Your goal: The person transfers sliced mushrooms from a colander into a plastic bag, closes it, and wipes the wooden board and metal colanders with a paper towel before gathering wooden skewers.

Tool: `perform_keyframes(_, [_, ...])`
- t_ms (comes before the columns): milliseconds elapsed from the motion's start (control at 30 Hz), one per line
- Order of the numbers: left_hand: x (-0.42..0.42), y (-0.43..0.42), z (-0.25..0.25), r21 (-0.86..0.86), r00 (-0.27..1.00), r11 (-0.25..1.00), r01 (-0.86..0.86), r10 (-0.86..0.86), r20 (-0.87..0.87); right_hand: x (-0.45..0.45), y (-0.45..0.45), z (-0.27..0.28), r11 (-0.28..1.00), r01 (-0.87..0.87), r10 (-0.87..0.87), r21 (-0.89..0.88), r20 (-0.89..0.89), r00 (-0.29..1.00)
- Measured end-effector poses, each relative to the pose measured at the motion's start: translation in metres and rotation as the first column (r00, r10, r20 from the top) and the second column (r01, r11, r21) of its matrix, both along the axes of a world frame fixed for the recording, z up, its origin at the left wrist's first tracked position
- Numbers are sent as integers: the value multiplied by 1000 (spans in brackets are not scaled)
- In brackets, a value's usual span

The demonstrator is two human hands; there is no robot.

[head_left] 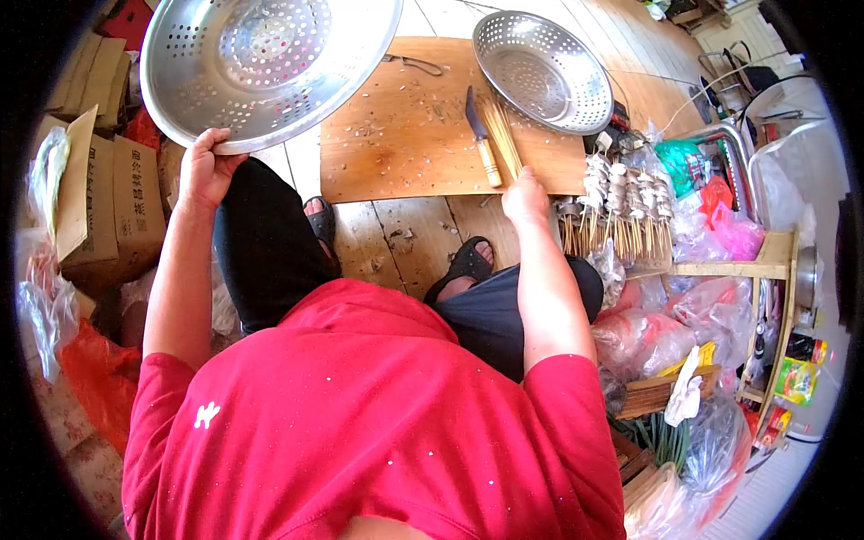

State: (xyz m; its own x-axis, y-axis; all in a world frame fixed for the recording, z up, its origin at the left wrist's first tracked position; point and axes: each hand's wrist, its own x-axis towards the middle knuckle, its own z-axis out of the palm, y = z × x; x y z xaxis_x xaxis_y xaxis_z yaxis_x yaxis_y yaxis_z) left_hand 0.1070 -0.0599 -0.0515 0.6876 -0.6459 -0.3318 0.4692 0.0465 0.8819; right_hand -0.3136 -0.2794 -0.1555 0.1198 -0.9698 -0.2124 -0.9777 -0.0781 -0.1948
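Note:
My left hand (209, 171) grips the near rim of a large perforated metal colander (346, 76), which is tilted with its inside facing me. At the near edge of a wooden board (387, 148), my right hand (526, 196) is closed around the near end of a bundle of thin bamboo skewers (499, 130). Just left of the skewers lies a knife (477, 130) with a dark blade and a wooden handle. A second metal colander (513, 54) rests at the board's far right. Scissors (414, 64) lie near the far edge, partly behind the first colander.
Right of the board are several loaded skewers (625, 202) in rows. Plastic bags (720, 225) and a wooden rack (738, 268) stand beyond them. Cardboard boxes (117, 198) and a red bag (99, 382) are on the left. Small scraps litter the board and floor.

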Motion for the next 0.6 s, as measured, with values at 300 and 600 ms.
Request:
perform_keyframes(300, [-22, -14, 5, 95, 997, 994, 60, -56, -48, -25, 33, 29, 999, 10, -21, 49, 242, 970])
perform_keyframes(600, [-80, -41, -38, 129, 933, 984, 125, -72, -354, -28, 78, 25, 921, 130, -385, 368, 800, 460])
